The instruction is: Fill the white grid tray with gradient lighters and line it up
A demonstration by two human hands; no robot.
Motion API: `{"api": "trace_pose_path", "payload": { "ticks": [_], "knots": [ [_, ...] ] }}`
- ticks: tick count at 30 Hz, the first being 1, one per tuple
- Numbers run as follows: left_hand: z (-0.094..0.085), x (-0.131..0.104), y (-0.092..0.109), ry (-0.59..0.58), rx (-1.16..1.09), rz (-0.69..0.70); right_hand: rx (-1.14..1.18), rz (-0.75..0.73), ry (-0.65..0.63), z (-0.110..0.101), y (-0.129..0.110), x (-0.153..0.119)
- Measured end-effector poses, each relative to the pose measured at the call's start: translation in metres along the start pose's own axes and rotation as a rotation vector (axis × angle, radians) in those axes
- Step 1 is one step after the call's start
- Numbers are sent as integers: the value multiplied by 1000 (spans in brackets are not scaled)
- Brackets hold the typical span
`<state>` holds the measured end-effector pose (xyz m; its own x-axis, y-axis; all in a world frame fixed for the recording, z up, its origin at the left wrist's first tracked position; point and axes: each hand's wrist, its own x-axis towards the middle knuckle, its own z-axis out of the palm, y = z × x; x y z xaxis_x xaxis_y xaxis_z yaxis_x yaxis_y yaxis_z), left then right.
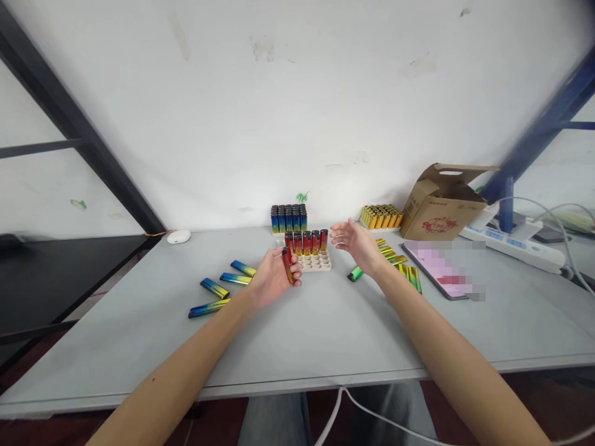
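Forearms [411, 313] fwd, lighter [287, 265] in L hand [270, 278]

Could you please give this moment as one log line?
left hand: holding red lighter | right hand: open, nothing visibly held | pale tray: partly filled with red lighters

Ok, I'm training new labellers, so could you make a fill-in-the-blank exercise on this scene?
A red lighter is in the person's ____ hand.
The right hand holds ____.
The holed tray holds upright lighters of that same colour, ____.
The cardboard box stands to the ____ of the yellow lighters.
Missing words: left; nothing; red; right.
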<state>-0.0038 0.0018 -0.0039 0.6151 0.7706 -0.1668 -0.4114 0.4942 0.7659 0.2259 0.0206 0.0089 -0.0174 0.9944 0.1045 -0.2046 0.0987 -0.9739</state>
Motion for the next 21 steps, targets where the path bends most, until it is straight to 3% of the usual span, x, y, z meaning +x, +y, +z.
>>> {"api": "trace_pose_path", "payload": {
  "ticks": [11, 21],
  "knots": [
    [4, 1, -7, 109, 95, 66, -37, -8, -14, 1, 3, 2],
    [4, 0, -10, 6, 85, 39, -2, 6, -11, 0, 1, 1]
  ]
}}
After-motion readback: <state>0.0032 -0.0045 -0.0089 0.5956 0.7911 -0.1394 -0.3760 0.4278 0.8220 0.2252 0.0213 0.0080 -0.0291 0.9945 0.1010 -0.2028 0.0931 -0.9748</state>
